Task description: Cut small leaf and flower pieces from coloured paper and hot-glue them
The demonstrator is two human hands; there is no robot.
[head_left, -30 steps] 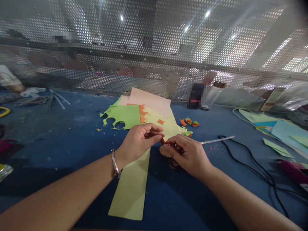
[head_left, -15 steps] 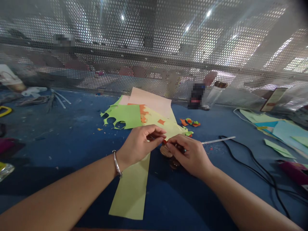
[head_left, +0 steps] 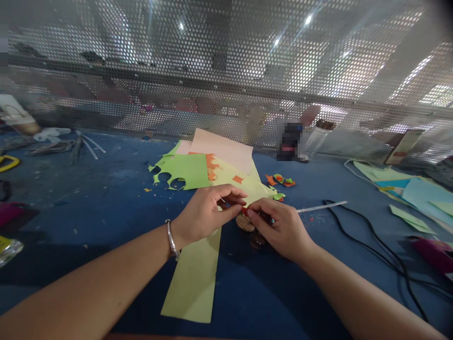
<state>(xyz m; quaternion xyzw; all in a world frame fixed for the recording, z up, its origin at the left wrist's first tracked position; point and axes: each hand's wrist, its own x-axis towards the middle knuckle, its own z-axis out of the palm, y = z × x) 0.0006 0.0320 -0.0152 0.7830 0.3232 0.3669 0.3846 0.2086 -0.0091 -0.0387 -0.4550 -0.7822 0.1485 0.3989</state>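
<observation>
My left hand (head_left: 207, 210), with a silver bangle at the wrist, is closed with thumb and fingertips at a small red piece (head_left: 244, 211). My right hand (head_left: 281, 226) pinches the same piece from the other side; it looks like folded paper, but is too small to be sure. Just below the fingertips lies a round, pale wooden-looking disc (head_left: 245, 223), partly covered by my right hand. Dark, shiny small things (head_left: 256, 241) sit beneath that hand, too shaded to make out. A long yellow-green paper strip (head_left: 193, 283) lies under my left wrist.
Green paper with round cut-outs (head_left: 191, 170) and a pale pink sheet (head_left: 222, 148) lie beyond my hands. Orange and green scraps (head_left: 279, 180) are at their right. A black cable (head_left: 371, 236) loops on the right. A perforated metal screen (head_left: 226, 71) stands behind the blue table.
Both hands stay together around the red piece, with only a slight shift of the fingertips. Slightly more of the wooden disc shows. The papers have not moved.
</observation>
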